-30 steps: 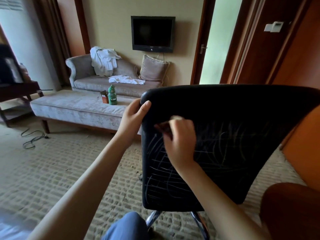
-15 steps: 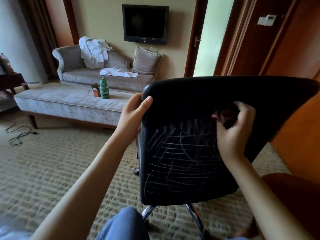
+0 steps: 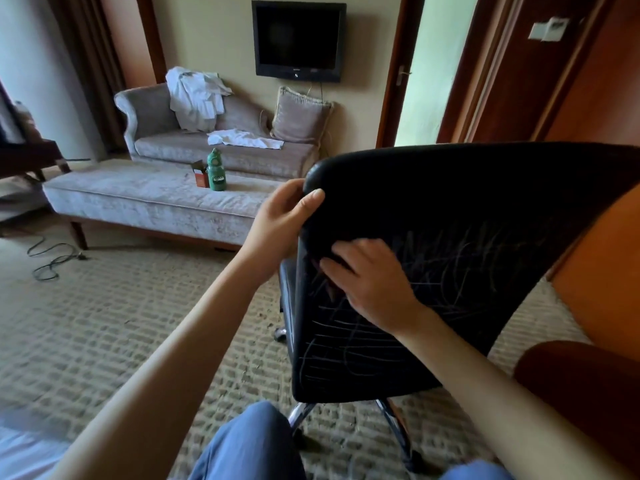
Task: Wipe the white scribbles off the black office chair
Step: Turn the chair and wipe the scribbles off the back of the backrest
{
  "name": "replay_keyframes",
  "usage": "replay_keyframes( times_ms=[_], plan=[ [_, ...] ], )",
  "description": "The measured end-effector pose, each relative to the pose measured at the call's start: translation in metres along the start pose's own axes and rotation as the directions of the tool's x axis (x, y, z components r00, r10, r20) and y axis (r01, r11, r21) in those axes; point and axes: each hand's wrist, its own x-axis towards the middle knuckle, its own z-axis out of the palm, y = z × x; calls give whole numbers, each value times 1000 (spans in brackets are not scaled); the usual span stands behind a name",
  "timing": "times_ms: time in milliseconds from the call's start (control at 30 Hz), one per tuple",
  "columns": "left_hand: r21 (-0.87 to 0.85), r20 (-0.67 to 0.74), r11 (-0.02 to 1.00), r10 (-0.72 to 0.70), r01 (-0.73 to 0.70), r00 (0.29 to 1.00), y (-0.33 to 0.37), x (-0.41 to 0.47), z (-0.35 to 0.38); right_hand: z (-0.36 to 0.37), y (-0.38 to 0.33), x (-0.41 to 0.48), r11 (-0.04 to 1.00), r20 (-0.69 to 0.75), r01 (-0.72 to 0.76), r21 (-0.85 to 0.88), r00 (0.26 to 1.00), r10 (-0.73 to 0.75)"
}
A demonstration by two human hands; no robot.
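Fingers [image 3: 292,190] of my left hand [image 3: 277,220] curl round the top left corner of the black office chair [image 3: 450,202], with the thumb [image 3: 310,201] laid on the near face of the backrest, so that hand grips the chair. My right hand [image 3: 377,282] lies flat against the left part of the backrest, just below the left hand. Its fingers [image 3: 349,247] are bent and press on the black surface. Something dark shows under them, but I cannot tell whether they hold it.

White scribbles [image 3: 346,344] cover the backrest below and to the right of that hand, bright low down and fainter toward the upper right. The chair stands on the patterned carpet [image 3: 104,323] right in front of me, its back turned to me, with the chrome base [image 3: 301,414] beside my blue-clad knee [image 3: 249,445].

Behind it I see a grey bench [image 3: 138,199] carrying a green bottle [image 3: 216,166] and a small orange box [image 3: 201,176]. Beyond that a sofa [image 3: 156,109] holds white clothes [image 3: 197,98].
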Motion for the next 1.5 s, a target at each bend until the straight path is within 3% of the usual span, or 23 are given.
replay_keyframes(
  times_ms=[67, 167, 333, 400, 467, 600, 767, 867, 933, 1067, 1167, 1267, 1367, 1500],
  plan=[
    [-19, 13, 1000, 3, -2, 1000, -1, 2, 1, -25, 19, 14, 994, -135, -109, 7, 985, 109],
    [-30, 48, 1000, -4, 5, 999, 0, 3, 2, -17, 18, 20, 981, -141, -187, 49, 971, 192],
    [53, 83, 999, -17, 13, 996, 3, 6, -5, 41, -32, -15, 999, 133, -51, -5, 990, 51],
    [27, 76, 999, -35, 33, 997, 2, 5, -5, 47, -39, -12, 999, 156, 13, -45, 988, -6],
    [2, 95, 998, -57, 57, 994, 2, 5, -7, 34, -37, 11, 995, 110, 29, -94, 994, -18],
    [100, 211, 991, -105, 86, 972, 9, 13, -22, 3, -20, 49, 988, -127, -66, -140, 991, 48],
    [132, 292, 980, -183, 150, 939, 21, 16, -29, 45, -40, 8, 983, 92, -8, -182, 995, 25],
    [92, 278, 977, -208, 190, 938, 22, 10, -25, 66, -64, -9, 964, 282, 181, -197, 952, -122],
    [101, 274, 979, -198, 177, 941, 21, 10, -24, 60, -62, 5, 965, 227, 167, -204, 967, -119],
    [163, 290, 973, -204, 162, 935, 23, 15, -29, 33, -43, 47, 974, 46, -97, -205, 993, 108],
    [172, 298, 979, -157, 109, 941, 20, 15, -28, 56, -52, 15, 970, 156, 17, -244, 988, 22],
    [156, 272, 985, -120, 80, 955, 14, 13, -27, 62, -58, -14, 977, 319, 140, -163, 944, -82],
    [133, 233, 989, -100, 70, 967, 9, 12, -24, 26, -36, -2, 999, 212, -1, -37, 977, 8],
    [76, 206, 995, -85, 71, 975, 2, 12, -19, -30, 6, 23, 978, -122, -204, -46, 973, 197]
  ],
)
